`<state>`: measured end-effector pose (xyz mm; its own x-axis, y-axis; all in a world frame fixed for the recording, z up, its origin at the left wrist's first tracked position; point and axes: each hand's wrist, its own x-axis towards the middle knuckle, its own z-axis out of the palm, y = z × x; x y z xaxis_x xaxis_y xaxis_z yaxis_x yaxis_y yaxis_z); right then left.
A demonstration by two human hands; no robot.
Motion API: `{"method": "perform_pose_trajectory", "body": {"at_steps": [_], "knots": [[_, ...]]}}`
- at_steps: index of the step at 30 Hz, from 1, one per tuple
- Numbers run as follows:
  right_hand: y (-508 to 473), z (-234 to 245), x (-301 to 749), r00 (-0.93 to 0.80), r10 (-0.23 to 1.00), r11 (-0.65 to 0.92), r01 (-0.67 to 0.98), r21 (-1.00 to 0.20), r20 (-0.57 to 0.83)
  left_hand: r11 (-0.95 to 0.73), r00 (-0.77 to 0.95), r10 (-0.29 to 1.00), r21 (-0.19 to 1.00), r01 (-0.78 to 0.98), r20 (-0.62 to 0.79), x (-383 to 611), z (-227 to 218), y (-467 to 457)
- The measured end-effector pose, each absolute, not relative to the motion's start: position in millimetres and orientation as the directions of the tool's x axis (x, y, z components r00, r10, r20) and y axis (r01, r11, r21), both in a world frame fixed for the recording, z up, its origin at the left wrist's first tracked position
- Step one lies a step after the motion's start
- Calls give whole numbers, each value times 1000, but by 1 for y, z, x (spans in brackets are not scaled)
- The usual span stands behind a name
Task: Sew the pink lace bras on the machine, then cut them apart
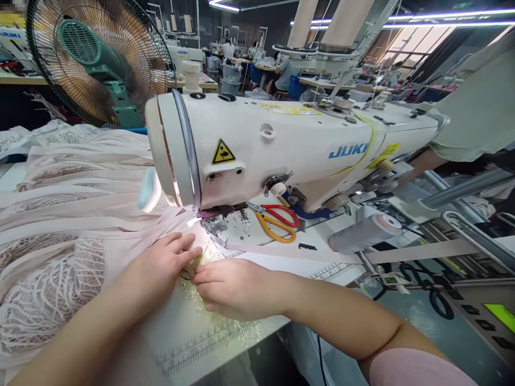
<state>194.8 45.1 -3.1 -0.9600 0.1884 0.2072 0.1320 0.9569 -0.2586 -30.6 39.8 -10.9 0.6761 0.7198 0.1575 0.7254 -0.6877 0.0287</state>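
A white JUKI sewing machine (281,145) lies across the table, its needle area lit. Pale pink lace fabric (60,225) is piled to the left and runs under the presser foot (213,217). My left hand (164,262) rests flat on the fabric edge just in front of the foot, fingers stretched out. My right hand (233,287) lies beside it on the table, fingers curled down and pressing the fabric; their tips meet the left hand's. A pink elastic strip (281,251) runs off to the right.
Red and orange scissors (277,221) lie behind the needle plate. A thread cone (364,233) lies on its side at right. A green fan (100,59) stands at back left. A control panel (494,316) sits at lower right. Other workers sit far behind.
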Motion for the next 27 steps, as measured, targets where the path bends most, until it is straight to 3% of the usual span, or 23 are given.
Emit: {"method": "perform_pose_trajectory", "body": {"at_steps": [7, 17, 22, 27], "knots": [[45, -3, 196, -954, 205, 956, 148, -252, 217, -659, 636, 748, 97, 746, 193, -39, -19, 46], [43, -4, 197, -951, 208, 952, 143, -269, 229, -647, 629, 758, 73, 759, 173, -44, -21, 48], [44, -3, 195, -956, 202, 958, 147, -247, 214, -641, 623, 754, 22, 768, 211, -48, -27, 49], [45, -6, 195, -961, 186, 968, 143, -209, 205, -633, 636, 723, -109, 766, 271, -50, -33, 58]]}}
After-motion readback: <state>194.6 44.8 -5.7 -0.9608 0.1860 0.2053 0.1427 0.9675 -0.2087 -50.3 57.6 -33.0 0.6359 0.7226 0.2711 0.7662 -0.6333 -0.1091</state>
